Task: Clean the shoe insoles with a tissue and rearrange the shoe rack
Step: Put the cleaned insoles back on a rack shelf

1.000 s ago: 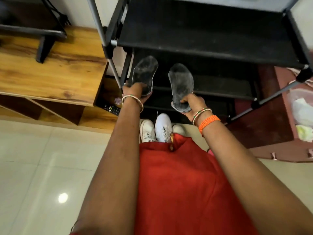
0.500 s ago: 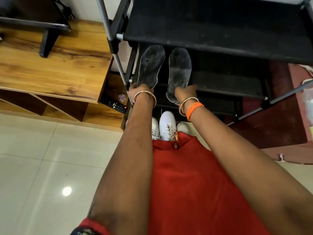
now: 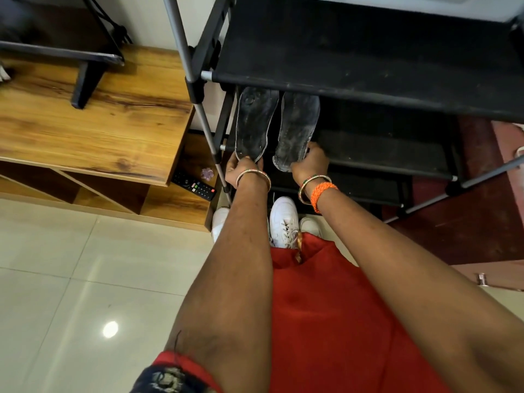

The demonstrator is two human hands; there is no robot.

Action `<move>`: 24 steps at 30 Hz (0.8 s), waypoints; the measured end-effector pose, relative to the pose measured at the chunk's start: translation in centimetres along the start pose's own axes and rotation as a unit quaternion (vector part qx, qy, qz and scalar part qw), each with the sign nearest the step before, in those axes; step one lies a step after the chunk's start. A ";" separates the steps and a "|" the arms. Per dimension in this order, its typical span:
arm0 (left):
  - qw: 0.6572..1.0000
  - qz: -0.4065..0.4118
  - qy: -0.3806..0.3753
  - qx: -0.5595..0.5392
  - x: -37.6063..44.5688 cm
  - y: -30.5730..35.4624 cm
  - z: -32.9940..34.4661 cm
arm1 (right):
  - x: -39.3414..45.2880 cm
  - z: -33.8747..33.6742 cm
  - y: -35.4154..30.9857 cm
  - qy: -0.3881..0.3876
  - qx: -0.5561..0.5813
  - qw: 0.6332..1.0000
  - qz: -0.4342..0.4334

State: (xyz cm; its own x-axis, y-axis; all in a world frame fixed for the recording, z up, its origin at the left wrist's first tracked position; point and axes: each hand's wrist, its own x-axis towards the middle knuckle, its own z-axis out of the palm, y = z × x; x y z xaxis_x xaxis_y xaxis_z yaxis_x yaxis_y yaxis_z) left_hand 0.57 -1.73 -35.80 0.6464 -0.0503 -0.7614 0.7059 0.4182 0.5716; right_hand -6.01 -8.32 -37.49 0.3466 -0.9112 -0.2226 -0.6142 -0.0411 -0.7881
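Under the rack's (image 3: 368,80) top shelf, I'm sliding two insoles in.
My left hand (image 3: 241,170) pinches the left insole (image 3: 255,123) by its heel; my right hand (image 3: 310,163) grips the right insole (image 3: 297,129) the same way. Both toes sit beneath the shelf edge. Thin and floppy, they could buckle or slip through the rails if released unsupported.

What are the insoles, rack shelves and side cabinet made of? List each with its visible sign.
Insoles: likely foam or fabric, dark, matte, greyed with scuffs and thin, pale edges.
Rack shelves: seemingly black fabric on metal tubes, dull and dusty.
Side cabinet: wood or wood-look laminate, with printed-looking grain and a slight sheen.
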 end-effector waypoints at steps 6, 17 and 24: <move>0.985 0.075 0.041 0.147 0.6 -0.8 -0.1 | 0.7 0.1 0.8 -0.012 -0.042 0.999 -0.025; 0.964 0.123 0.073 0.222 3.0 -1.7 0.1 | 0.2 0.0 0.5 -0.016 -0.068 0.997 -0.041; 0.934 0.153 0.062 0.316 0.5 -1.3 -0.5 | -0.4 -1.4 1.0 -0.013 -0.078 0.996 -0.042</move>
State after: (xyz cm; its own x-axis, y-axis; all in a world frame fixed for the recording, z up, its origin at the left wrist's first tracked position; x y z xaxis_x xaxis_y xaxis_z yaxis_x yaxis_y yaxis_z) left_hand -0.11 -1.85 -37.07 0.8351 0.1051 -0.5399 0.5488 -0.2258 0.8049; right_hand -7.73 -8.53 -37.38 0.4188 -0.8909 -0.1761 -0.6844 -0.1822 -0.7060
